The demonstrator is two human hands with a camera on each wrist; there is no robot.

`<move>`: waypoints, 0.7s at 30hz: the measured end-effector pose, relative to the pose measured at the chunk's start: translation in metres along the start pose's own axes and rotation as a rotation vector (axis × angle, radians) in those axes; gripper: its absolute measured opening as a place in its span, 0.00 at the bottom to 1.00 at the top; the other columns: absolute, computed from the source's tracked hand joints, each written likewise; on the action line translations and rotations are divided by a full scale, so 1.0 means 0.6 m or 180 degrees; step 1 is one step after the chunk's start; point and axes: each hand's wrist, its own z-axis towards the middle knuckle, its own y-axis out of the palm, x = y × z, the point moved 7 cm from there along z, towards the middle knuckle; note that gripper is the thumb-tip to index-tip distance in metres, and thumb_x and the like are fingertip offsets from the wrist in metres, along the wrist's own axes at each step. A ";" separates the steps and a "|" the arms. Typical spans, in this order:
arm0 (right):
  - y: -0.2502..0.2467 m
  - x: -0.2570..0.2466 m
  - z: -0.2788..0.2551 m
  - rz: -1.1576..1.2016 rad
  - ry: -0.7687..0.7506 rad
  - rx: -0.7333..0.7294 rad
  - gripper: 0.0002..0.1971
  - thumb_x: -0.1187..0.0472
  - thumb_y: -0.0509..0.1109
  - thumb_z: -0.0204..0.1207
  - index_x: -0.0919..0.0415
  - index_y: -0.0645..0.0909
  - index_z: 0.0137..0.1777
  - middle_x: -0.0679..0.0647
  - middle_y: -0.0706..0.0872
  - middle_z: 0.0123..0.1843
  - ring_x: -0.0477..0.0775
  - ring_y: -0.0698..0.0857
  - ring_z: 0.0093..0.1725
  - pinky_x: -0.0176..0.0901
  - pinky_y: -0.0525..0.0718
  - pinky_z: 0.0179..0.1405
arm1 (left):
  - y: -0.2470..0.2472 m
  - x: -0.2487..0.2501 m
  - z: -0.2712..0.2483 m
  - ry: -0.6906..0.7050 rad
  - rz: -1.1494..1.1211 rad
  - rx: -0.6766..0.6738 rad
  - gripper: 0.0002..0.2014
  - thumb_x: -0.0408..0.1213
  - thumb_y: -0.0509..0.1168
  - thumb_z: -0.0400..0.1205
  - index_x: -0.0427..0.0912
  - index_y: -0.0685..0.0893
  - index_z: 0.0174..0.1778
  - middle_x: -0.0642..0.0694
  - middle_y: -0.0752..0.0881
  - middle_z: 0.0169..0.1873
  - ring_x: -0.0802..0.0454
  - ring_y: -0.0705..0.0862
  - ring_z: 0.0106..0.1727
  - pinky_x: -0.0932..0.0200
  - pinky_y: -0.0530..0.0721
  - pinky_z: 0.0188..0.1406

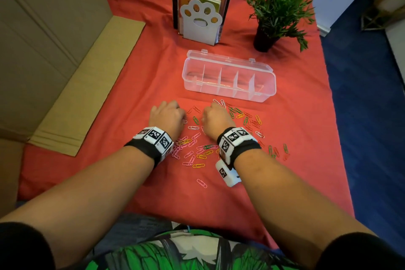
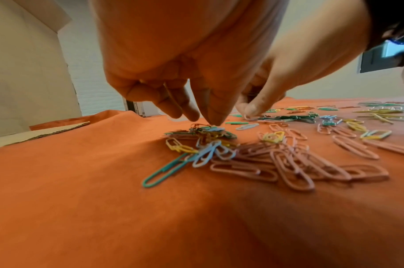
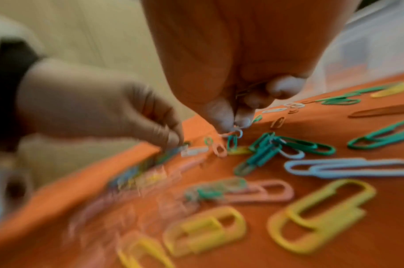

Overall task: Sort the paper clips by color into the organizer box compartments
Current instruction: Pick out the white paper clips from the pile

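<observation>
Paper clips in pink, yellow, green, white and red lie scattered on the red cloth in front of the clear organizer box. The box stands open and I see nothing in its several compartments. My left hand curls down over a mixed clump of clips, and its fingertips pinch at the clump's top. My right hand pinches a white clip between thumb and finger just above the cloth. More thin wire shows inside its curled fingers. The hands are close together, left of the box.
A white paw-shaped bookend with books and a potted plant stand behind the box. Flattened cardboard lies along the left. The cloth ends at the right above blue floor. A white tagged block hangs under my right wrist.
</observation>
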 end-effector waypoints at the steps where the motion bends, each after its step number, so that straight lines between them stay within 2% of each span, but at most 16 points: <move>1: -0.007 0.008 0.001 0.0383 0.0115 0.0022 0.06 0.65 0.63 0.75 0.65 0.80 0.49 0.60 0.80 0.53 0.62 0.80 0.54 0.50 0.79 0.56 | 0.000 -0.004 0.001 -0.0026 -0.0067 0.0004 0.10 0.42 0.62 0.79 0.51 0.85 0.53 0.48 0.80 0.54 0.42 0.75 0.59 0.47 0.72 0.54; 3: -0.028 0.028 -0.006 0.1291 0.0412 0.0233 0.03 0.65 0.65 0.75 0.60 0.80 0.42 0.53 0.82 0.42 0.55 0.80 0.45 0.44 0.78 0.49 | 0.000 -0.012 0.004 -0.0074 -0.0256 -0.0022 0.11 0.39 0.62 0.79 0.55 0.84 0.53 0.49 0.80 0.54 0.42 0.75 0.60 0.47 0.71 0.54; 5: -0.045 0.049 -0.021 0.2282 0.0695 0.0424 0.09 0.67 0.66 0.75 0.54 0.77 0.36 0.49 0.81 0.35 0.48 0.77 0.36 0.40 0.76 0.40 | 0.001 -0.014 0.006 -0.0052 -0.0304 -0.0095 0.10 0.42 0.65 0.78 0.58 0.85 0.54 0.50 0.80 0.54 0.43 0.74 0.61 0.47 0.71 0.56; 7: -0.055 0.066 -0.037 0.3108 0.0876 0.0502 0.12 0.70 0.63 0.76 0.52 0.77 0.37 0.50 0.81 0.33 0.43 0.78 0.31 0.33 0.76 0.35 | 0.001 -0.007 0.004 0.0035 -0.0179 -0.0132 0.10 0.45 0.66 0.77 0.58 0.85 0.53 0.50 0.80 0.54 0.44 0.74 0.60 0.48 0.71 0.55; 9: -0.058 0.083 -0.053 0.3530 0.1083 0.0485 0.14 0.71 0.60 0.78 0.51 0.79 0.40 0.49 0.80 0.33 0.37 0.75 0.24 0.26 0.71 0.24 | 0.000 0.000 0.003 0.0066 -0.0088 -0.0103 0.08 0.45 0.66 0.76 0.55 0.86 0.49 0.50 0.80 0.53 0.43 0.75 0.59 0.48 0.72 0.54; 11: -0.054 0.097 -0.067 0.3788 0.1271 0.0400 0.14 0.71 0.58 0.79 0.52 0.80 0.42 0.49 0.77 0.32 0.40 0.68 0.22 0.28 0.62 0.16 | -0.001 0.002 0.004 0.0045 -0.0093 -0.0121 0.07 0.45 0.67 0.75 0.54 0.87 0.47 0.49 0.80 0.52 0.43 0.75 0.58 0.48 0.72 0.54; 13: -0.047 0.110 -0.080 0.4057 0.1414 0.0327 0.14 0.70 0.58 0.79 0.53 0.80 0.42 0.48 0.77 0.32 0.42 0.67 0.25 0.30 0.60 0.17 | -0.004 0.002 0.008 0.0022 -0.0180 -0.0178 0.06 0.46 0.68 0.75 0.54 0.86 0.46 0.50 0.80 0.51 0.44 0.76 0.59 0.48 0.72 0.55; 15: -0.040 0.119 -0.095 0.4373 0.1552 0.0230 0.13 0.71 0.57 0.79 0.55 0.79 0.42 0.49 0.77 0.32 0.42 0.70 0.24 0.30 0.63 0.18 | -0.010 0.001 0.012 -0.0018 -0.0466 -0.0177 0.06 0.45 0.68 0.76 0.52 0.87 0.46 0.48 0.83 0.51 0.43 0.79 0.58 0.50 0.74 0.54; 18: -0.032 0.125 -0.112 0.4863 0.1651 0.0088 0.12 0.73 0.56 0.80 0.60 0.79 0.44 0.52 0.77 0.33 0.40 0.77 0.20 0.29 0.70 0.16 | -0.016 -0.003 0.011 -0.0289 -0.1560 -0.0096 0.06 0.37 0.68 0.77 0.45 0.86 0.49 0.45 0.87 0.41 0.45 0.84 0.46 0.60 0.74 0.42; 21: -0.024 0.126 -0.123 0.5124 0.1645 0.0019 0.12 0.73 0.55 0.82 0.63 0.79 0.47 0.55 0.81 0.34 0.43 0.83 0.23 0.31 0.81 0.21 | 0.003 0.004 0.006 -0.0538 -0.2515 -0.0408 0.09 0.29 0.62 0.80 0.45 0.83 0.50 0.46 0.83 0.33 0.50 0.81 0.35 0.61 0.76 0.33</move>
